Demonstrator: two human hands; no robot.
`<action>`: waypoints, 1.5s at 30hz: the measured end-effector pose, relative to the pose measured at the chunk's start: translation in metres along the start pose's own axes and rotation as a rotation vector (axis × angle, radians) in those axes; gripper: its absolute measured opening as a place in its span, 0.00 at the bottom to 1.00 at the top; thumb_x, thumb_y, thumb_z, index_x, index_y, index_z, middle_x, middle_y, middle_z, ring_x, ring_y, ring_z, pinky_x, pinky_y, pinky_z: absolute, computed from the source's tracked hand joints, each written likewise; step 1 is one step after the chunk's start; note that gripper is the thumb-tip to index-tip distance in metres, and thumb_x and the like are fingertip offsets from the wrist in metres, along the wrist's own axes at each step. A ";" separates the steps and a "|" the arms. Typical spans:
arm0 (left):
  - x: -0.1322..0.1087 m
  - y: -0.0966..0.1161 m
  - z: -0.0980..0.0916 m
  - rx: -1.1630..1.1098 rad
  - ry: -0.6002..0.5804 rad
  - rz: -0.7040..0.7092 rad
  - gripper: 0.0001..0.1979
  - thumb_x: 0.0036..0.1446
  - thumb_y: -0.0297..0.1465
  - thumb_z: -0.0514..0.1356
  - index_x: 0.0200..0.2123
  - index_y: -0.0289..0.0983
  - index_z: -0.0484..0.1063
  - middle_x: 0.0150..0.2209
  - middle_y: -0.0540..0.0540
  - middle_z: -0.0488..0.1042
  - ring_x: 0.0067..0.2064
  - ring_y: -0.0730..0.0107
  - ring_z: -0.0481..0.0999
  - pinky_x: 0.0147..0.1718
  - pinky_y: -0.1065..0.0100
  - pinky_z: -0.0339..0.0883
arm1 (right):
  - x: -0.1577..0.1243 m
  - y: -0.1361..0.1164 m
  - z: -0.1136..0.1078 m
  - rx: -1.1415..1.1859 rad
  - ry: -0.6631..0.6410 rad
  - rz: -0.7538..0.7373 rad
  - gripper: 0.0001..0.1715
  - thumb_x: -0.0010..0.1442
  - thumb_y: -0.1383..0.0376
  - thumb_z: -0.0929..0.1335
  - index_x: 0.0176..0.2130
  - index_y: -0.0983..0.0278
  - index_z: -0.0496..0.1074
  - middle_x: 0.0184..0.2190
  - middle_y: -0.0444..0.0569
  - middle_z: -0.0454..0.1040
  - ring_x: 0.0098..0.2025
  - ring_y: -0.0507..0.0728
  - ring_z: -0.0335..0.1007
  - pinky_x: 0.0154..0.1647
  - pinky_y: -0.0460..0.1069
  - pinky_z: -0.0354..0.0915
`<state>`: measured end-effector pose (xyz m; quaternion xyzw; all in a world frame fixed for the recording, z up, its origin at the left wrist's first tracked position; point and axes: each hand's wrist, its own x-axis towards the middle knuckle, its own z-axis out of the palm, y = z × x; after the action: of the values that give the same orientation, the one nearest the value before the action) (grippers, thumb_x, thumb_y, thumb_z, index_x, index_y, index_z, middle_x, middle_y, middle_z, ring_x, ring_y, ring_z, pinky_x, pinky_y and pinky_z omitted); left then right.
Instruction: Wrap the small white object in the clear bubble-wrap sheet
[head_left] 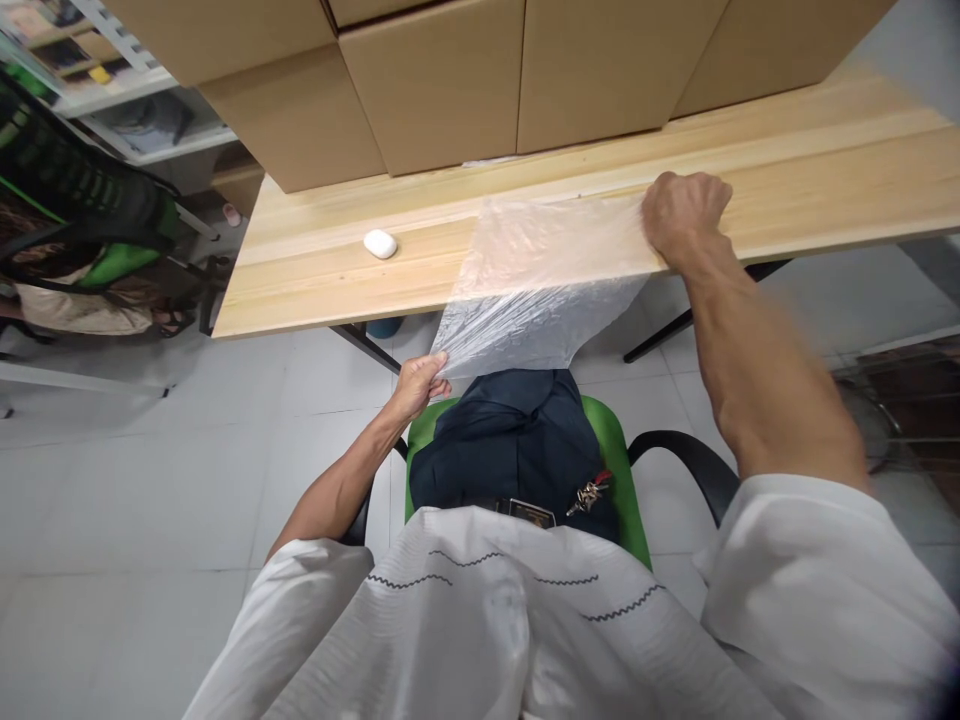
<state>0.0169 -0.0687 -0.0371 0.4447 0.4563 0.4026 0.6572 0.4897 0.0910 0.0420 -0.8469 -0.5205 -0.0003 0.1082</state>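
Note:
A clear plastic bag [536, 285] is stretched between my two hands, partly over the wooden table [810, 180] and partly hanging off its front edge. My left hand [418, 385] pinches the bag's lower left corner just below the table edge, above my lap. My right hand [684, 215] is a fist gripping the bag's upper right corner on the tabletop. I sit on a green chair [619, 450] in dark trousers, with a key bunch [589, 493] at my belt.
A small white oval case [380, 243] lies on the table to the left of the bag. Several brown cardboard boxes [442, 85] stand along the back of the table. Another green chair [90, 200] and a shelf are at far left. The floor is white tile.

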 end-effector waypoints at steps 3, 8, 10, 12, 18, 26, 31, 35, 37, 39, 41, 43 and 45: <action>0.001 -0.002 -0.003 0.003 -0.010 0.014 0.44 0.51 0.64 0.85 0.21 0.43 0.60 0.18 0.62 0.49 0.20 0.82 0.53 0.27 0.65 0.74 | 0.000 0.000 0.000 0.007 0.010 -0.009 0.26 0.88 0.71 0.62 0.70 0.77 0.82 0.66 0.84 0.82 0.69 0.71 0.80 0.63 0.64 0.59; 0.005 -0.003 -0.006 0.027 -0.018 -0.022 0.43 0.53 0.65 0.84 0.22 0.43 0.62 0.17 0.62 0.51 0.19 0.81 0.54 0.29 0.65 0.76 | -0.009 -0.004 -0.007 0.018 0.012 -0.011 0.26 0.90 0.70 0.61 0.69 0.79 0.82 0.65 0.85 0.82 0.70 0.71 0.81 0.64 0.63 0.62; 0.005 -0.002 -0.006 0.020 -0.045 -0.037 0.43 0.50 0.66 0.85 0.23 0.43 0.63 0.18 0.62 0.52 0.20 0.80 0.57 0.32 0.64 0.79 | -0.013 -0.006 -0.009 0.019 0.022 0.009 0.26 0.90 0.69 0.61 0.69 0.79 0.83 0.65 0.85 0.83 0.71 0.71 0.81 0.64 0.62 0.62; 0.004 -0.002 -0.006 0.004 -0.078 -0.040 0.43 0.49 0.67 0.85 0.24 0.42 0.64 0.18 0.62 0.56 0.20 0.79 0.61 0.34 0.63 0.81 | -0.016 -0.009 -0.011 0.017 0.025 0.032 0.26 0.90 0.69 0.62 0.69 0.78 0.83 0.65 0.85 0.83 0.71 0.72 0.81 0.63 0.62 0.62; -0.001 -0.006 -0.002 0.035 -0.146 -0.075 0.42 0.51 0.70 0.83 0.25 0.41 0.70 0.18 0.58 0.63 0.20 0.76 0.66 0.35 0.61 0.83 | -0.027 -0.015 -0.020 0.001 0.042 0.069 0.27 0.90 0.69 0.62 0.70 0.78 0.83 0.66 0.85 0.83 0.71 0.74 0.81 0.62 0.62 0.63; -0.003 -0.006 -0.001 0.030 -0.147 -0.042 0.43 0.53 0.70 0.81 0.19 0.41 0.68 0.17 0.58 0.58 0.19 0.77 0.63 0.37 0.60 0.82 | -0.026 -0.015 -0.017 -0.017 0.066 0.098 0.26 0.90 0.68 0.62 0.70 0.76 0.84 0.66 0.83 0.83 0.70 0.72 0.81 0.61 0.62 0.64; -0.002 -0.009 0.000 0.056 -0.124 -0.007 0.45 0.53 0.71 0.81 0.18 0.42 0.65 0.16 0.58 0.56 0.18 0.77 0.61 0.34 0.61 0.79 | -0.019 -0.010 -0.012 -0.005 0.081 0.091 0.26 0.88 0.70 0.62 0.69 0.76 0.85 0.66 0.83 0.84 0.70 0.74 0.82 0.60 0.63 0.65; -0.003 -0.008 -0.001 0.070 -0.100 0.017 0.45 0.52 0.71 0.81 0.17 0.43 0.64 0.16 0.58 0.56 0.18 0.77 0.60 0.33 0.61 0.78 | -0.015 -0.008 -0.011 -0.013 0.080 0.100 0.26 0.87 0.72 0.63 0.68 0.75 0.85 0.66 0.82 0.84 0.68 0.74 0.83 0.57 0.62 0.64; -0.003 -0.008 -0.002 0.075 -0.087 0.028 0.45 0.53 0.70 0.81 0.17 0.43 0.64 0.17 0.58 0.56 0.19 0.78 0.59 0.33 0.62 0.77 | -0.015 -0.007 -0.011 -0.018 0.073 0.112 0.26 0.87 0.71 0.63 0.69 0.75 0.85 0.66 0.82 0.84 0.68 0.73 0.83 0.57 0.62 0.64; -0.004 -0.007 -0.004 0.079 -0.083 0.034 0.44 0.55 0.69 0.81 0.18 0.43 0.64 0.17 0.58 0.56 0.19 0.78 0.59 0.33 0.62 0.76 | -0.016 -0.008 -0.012 -0.010 0.074 0.109 0.26 0.88 0.71 0.63 0.69 0.76 0.85 0.66 0.83 0.84 0.69 0.74 0.83 0.58 0.62 0.65; -0.004 -0.008 -0.005 0.081 -0.087 0.039 0.44 0.55 0.69 0.81 0.18 0.43 0.63 0.17 0.58 0.55 0.19 0.78 0.59 0.34 0.62 0.76 | -0.018 -0.008 -0.013 0.009 0.071 0.102 0.26 0.89 0.69 0.63 0.70 0.77 0.84 0.66 0.85 0.83 0.70 0.75 0.82 0.59 0.63 0.66; -0.003 -0.009 -0.005 0.081 -0.090 0.047 0.44 0.55 0.68 0.81 0.18 0.43 0.62 0.17 0.58 0.54 0.19 0.78 0.59 0.34 0.62 0.76 | -0.019 -0.009 -0.014 0.026 0.070 0.106 0.27 0.89 0.69 0.62 0.70 0.77 0.85 0.66 0.85 0.83 0.70 0.75 0.82 0.61 0.63 0.66; -0.002 -0.010 -0.006 0.081 -0.095 0.050 0.44 0.56 0.68 0.81 0.18 0.44 0.62 0.17 0.58 0.54 0.19 0.78 0.58 0.34 0.61 0.77 | -0.020 -0.010 -0.014 0.034 0.072 0.122 0.28 0.89 0.70 0.62 0.70 0.77 0.85 0.66 0.85 0.83 0.71 0.75 0.82 0.61 0.63 0.66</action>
<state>0.0119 -0.0723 -0.0470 0.5008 0.4294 0.3785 0.6493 0.4733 0.0756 0.0551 -0.8745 -0.4638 -0.0152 0.1411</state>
